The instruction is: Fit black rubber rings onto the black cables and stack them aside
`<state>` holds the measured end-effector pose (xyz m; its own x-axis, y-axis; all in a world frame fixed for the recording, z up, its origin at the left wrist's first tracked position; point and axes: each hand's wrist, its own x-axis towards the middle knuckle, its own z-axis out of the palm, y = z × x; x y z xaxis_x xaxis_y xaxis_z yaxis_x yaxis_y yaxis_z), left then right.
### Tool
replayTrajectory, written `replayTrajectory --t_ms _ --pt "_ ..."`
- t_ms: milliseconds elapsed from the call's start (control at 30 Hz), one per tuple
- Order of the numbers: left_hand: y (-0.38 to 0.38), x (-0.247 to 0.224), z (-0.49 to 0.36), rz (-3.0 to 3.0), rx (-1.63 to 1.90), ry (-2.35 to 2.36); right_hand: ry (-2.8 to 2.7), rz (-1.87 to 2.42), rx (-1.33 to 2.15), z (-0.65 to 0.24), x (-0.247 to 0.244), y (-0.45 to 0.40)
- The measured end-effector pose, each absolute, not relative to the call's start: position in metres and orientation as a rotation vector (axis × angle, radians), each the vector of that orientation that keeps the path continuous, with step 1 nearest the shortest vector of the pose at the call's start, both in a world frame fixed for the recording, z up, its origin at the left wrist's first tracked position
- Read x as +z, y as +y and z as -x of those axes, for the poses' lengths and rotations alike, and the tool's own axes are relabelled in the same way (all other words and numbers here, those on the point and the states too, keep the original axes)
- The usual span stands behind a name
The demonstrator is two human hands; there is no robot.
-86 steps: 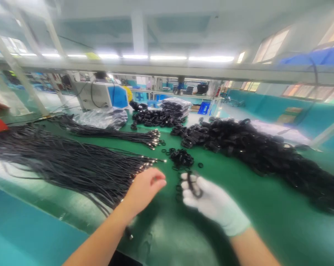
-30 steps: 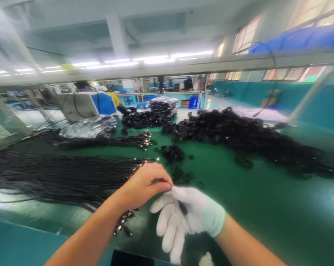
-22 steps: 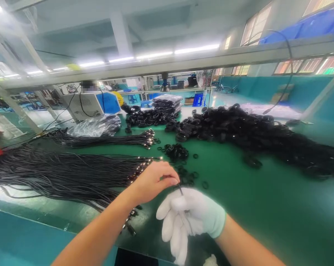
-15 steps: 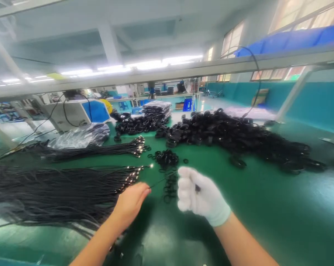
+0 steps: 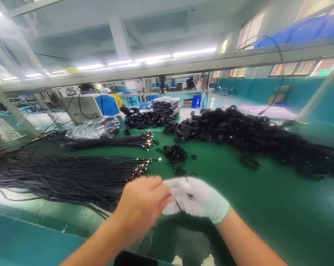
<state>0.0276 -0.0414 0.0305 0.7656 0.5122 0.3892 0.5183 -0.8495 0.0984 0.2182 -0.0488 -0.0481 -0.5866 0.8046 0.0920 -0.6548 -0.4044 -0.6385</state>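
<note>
Cord (image 5: 178,205) — across right hand (image 5: 196,197) (gloved)

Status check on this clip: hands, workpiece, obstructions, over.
Left hand bare, blurred, close by right gloved hand; grip unclear. Thin black strand visible there. Small black ring pile beyond both hands, black cables leftward; neither apparently blocking.

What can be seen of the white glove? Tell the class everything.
The white glove covers the right hand, ending at the wrist in a pale greenish cuff. It looks like soft fabric. Its fingers point toward the picture's left, above the green tabletop. The bare left hand partly hides them; whether they touch is unclear. A thin black strip crosses near the fingers, and a small dark piece shows at the palm.
</note>
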Motion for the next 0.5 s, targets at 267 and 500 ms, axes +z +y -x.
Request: replayTrajectory --t_ms 267,500 --pt "0.005 0.045 -0.047 3.262 -0.605 -1.13 -0.893 0.213 2.216 -0.196 -0.048 -0.061" --pt "0.012 -0.025 -0.038 3.365 -0.658 -1.399 -0.621 0.077 2.05 -0.204 -0.033 -0.057"
